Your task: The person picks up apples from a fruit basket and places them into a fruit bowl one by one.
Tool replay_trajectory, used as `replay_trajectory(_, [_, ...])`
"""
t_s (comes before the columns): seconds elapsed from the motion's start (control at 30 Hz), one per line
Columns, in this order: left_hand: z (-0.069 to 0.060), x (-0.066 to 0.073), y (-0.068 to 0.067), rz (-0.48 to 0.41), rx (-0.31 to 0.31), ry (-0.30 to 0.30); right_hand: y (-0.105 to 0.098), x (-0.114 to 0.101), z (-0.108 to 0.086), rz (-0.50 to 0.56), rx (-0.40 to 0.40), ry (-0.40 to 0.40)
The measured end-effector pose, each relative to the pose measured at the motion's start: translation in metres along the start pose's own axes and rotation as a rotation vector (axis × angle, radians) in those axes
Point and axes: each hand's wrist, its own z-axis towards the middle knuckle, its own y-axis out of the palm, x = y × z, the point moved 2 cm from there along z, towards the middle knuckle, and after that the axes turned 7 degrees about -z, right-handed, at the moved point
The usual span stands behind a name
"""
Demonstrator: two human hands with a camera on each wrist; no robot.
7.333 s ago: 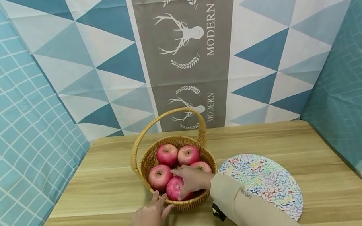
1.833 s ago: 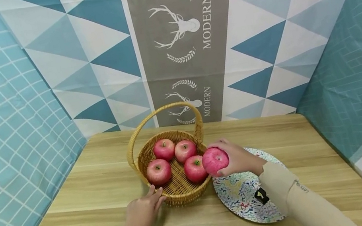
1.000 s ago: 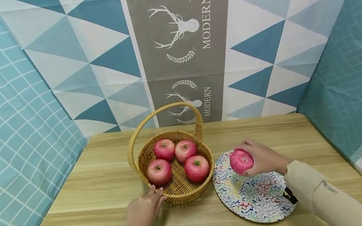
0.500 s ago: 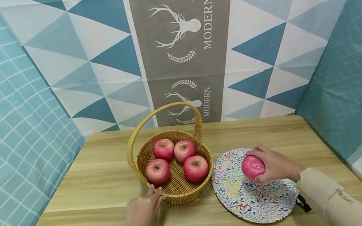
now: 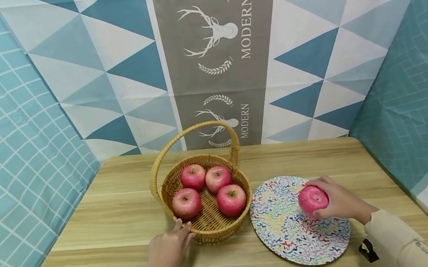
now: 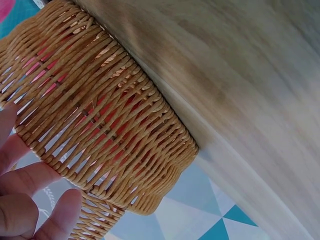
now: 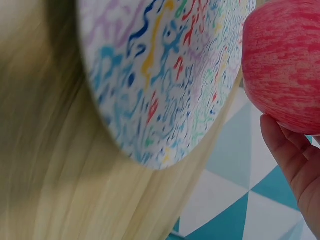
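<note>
The basket (image 5: 220, 234) with four apples (image 5: 187, 203) in it stands left of the board (image 5: 274, 223).

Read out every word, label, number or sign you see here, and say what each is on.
"MODERN": large white sideways lettering on the tall grey printed panel.
"MODERN": smaller, lower on that panel.
White stag-and-laurel emblems: signs beside both words.
Beige padded right sleeve: dark lettering, too small and blurred to read.
Round white disc with multicoloured squiggles: no letters.
No legible numbers.

The basket (image 5: 216, 235) is rough wicker, the tabletop (image 5: 125, 216) smooth wood.
</note>
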Motion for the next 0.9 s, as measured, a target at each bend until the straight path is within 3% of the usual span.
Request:
replay_trajectory(0.5, [-0.001, 0.000, -0.001, 0.006, -0.050, -0.011, -0.001, 0.029, -0.022, 0.012, 0.040, 0.121])
replay_trajectory(0.9, [0.003, 0.003, 0.001, 0.059, -0.048, -0.020, 0.008, 0.032, -0.018, 0.012, 0.001, 0.151])
